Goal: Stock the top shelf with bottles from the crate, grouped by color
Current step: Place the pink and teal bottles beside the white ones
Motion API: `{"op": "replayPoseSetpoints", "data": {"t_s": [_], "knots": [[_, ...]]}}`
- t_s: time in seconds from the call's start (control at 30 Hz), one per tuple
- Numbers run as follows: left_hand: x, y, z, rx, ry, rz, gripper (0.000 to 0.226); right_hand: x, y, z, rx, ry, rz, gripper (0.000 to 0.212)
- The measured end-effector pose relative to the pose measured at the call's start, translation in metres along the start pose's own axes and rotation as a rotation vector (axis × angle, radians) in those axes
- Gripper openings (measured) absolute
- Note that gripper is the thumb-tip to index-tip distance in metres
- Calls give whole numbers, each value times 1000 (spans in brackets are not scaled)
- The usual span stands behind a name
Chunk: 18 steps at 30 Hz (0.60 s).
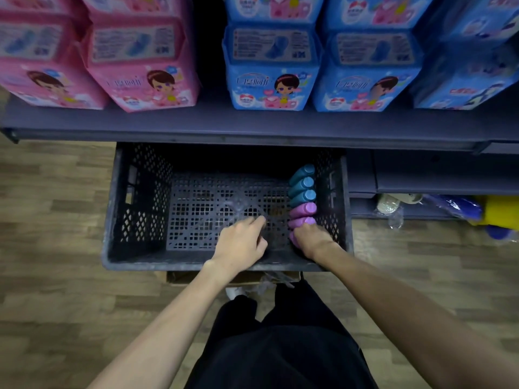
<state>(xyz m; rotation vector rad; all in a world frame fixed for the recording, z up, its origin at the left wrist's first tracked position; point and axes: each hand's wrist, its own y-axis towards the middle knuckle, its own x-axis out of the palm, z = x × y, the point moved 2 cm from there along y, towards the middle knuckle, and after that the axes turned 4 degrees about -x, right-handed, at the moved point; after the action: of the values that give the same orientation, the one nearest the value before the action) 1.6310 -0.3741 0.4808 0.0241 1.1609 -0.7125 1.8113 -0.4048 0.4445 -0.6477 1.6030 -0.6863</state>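
Nearest the camera, dark trousers (283, 346) fill the bottom centre, and two bare forearms are stretched forward from either side of them over a wood-patterned floor (56, 234).

Across the upper part of the view, a dark shelf (196, 122) is loaded with large soft packs: pink packs (140, 66) on the left and blue packs (272, 66) on the right, each printed with a cartoon girl.

Below the shelf's front edge, a dark perforated plastic crate (134, 206) is set on the floor, its far end tucked under the shelf. A row of bottles is laid against the crate's right wall. Three teal bottles (303, 186) are seen at the far end, and purple bottles (303, 211) are lined up directly behind them, towards the person, all touching one another.

The right hand (311, 240) is lowered into the crate's near right corner, its fingers curled around the nearest purple bottle, which is mostly hidden beneath it.

The left hand (241, 242) is held over the crate's mesh bottom, just beside the right hand; its fingers are loosely bent and nothing is held in them.

At the far right, under a lower shelf, blue and yellow items (477, 211) and crumpled clear plastic are glimpsed but are too blurred to be identified.
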Motion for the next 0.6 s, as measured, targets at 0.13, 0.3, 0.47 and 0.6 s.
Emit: {"op": "replayPoseSetpoints", "data": {"t_s": [0.13, 0.3, 0.47, 0.6], "knots": [[6, 1, -6, -38, -15, -14, 25, -14, 10, -14, -95, -117, 67, 27], [9, 5, -14, -98, 36, 3, 23, -24, 23, -30, -161, -157, 117, 25], [14, 6, -20, -136, 55, 1, 21, -19, 40, -39, -210, -176, 163, 29], [17, 11, -21, -150, 75, 1, 22, -8, 50, -31, -188, -160, 133, 35]]}}
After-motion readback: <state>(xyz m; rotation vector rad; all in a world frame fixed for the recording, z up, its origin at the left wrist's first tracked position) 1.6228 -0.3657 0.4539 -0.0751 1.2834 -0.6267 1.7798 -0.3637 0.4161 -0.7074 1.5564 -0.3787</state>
